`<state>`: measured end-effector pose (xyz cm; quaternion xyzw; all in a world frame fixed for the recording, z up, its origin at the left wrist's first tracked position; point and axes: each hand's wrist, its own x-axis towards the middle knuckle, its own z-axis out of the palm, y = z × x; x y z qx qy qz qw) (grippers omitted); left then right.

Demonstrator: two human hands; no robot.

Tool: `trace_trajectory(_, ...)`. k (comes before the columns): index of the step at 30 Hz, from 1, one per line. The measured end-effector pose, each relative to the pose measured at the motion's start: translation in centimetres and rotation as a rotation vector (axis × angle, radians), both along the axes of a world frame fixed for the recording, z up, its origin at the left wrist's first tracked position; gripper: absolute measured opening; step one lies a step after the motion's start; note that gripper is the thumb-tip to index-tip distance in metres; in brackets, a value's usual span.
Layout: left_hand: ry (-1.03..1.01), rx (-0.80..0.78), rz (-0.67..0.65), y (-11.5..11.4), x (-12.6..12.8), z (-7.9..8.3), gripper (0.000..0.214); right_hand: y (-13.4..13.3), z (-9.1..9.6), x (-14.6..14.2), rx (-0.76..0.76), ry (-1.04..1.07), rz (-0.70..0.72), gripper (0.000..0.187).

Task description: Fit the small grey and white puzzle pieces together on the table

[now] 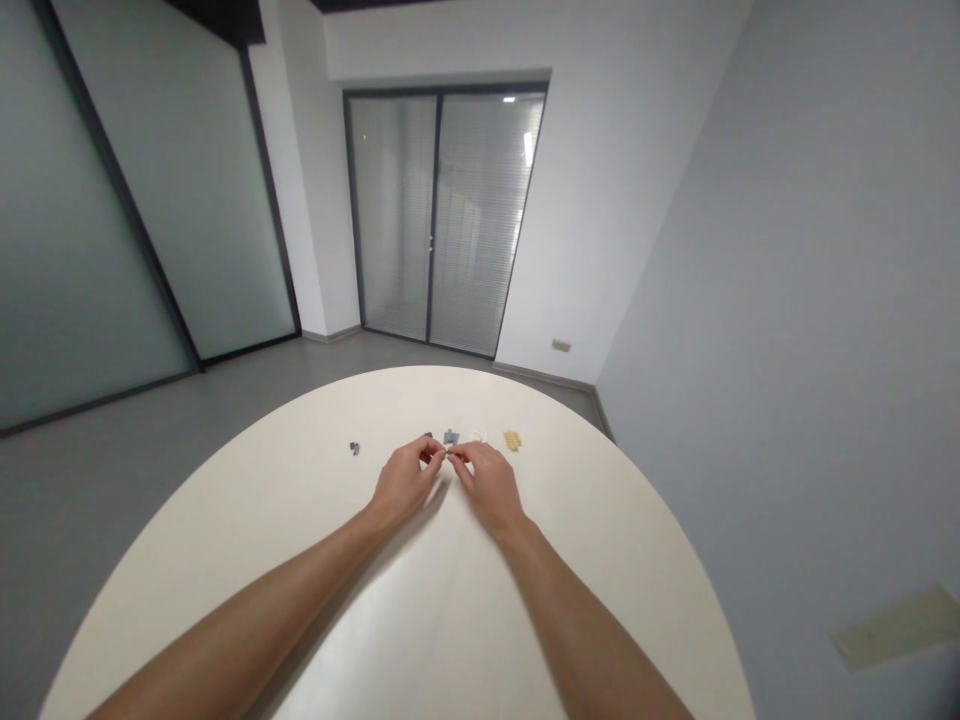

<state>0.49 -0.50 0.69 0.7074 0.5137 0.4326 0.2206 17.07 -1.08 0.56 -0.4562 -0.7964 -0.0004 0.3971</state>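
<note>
Left hand: I have the left hand (405, 482) on my feed, fingers curled inward, thumb and fingertips pinching from the left side.

Right hand: The right hand (491, 488) mirrors it, its fingertips (459, 456) pressed together against the same spot, the two hands touching at the tips.

In the pinch: One small pale piece (448, 453) sits between both hands' fingertips; it is too small for me to make out its shape.

Just ahead of the hands: Between them and slightly beyond lie a dark piece (427, 436), partly hidden behind the left fingers, and a blue-grey piece (450, 437), nearly touching the fingertips.

Ahead of the right hand: A white piece (478, 436) rests just beyond the right fingers, with a tan piece (512, 440) next to it on the right.

Left of the left hand: A dark grey piece (354, 448) lies alone, well apart from the others.

Count: Two hands, six small pieces, including the pinched one. No writing on them is legible to me at this size.

Surface: All of it is on a round cream table (420, 620), under both forearms.

Beyond the hands: Past the table's far edge are a grey floor (150, 470), a wall plate (561, 346), frosted glass panels (97, 230) and a double glass door (439, 215) with blinds behind it.
</note>
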Motion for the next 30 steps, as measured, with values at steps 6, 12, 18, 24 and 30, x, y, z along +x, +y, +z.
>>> trace_trajectory(6,0.009,-0.014,0.016,-0.07,0.01,0.09,0.025,0.01,-0.04,-0.05,-0.012,0.002,-0.004,0.014)
trace_trajectory(12,0.024,-0.013,0.026,0.05,0.05,-0.04,0.023,0.15,-0.04,0.04,-0.018,0.001,0.008,0.014)
trace_trajectory(18,0.019,-0.011,0.018,0.03,0.05,-0.05,0.023,0.04,0.12,0.08,-0.034,0.000,0.005,0.015)
trace_trajectory(24,0.007,-0.024,0.010,0.02,0.09,-0.11,0.025,-0.07,0.34,0.11,-0.040,0.003,0.000,0.016)
trace_trajectory(30,-0.018,-0.004,-0.011,0.02,0.06,-0.04,0.026,-0.05,0.22,0.19,-0.027,0.020,-0.005,0.015)
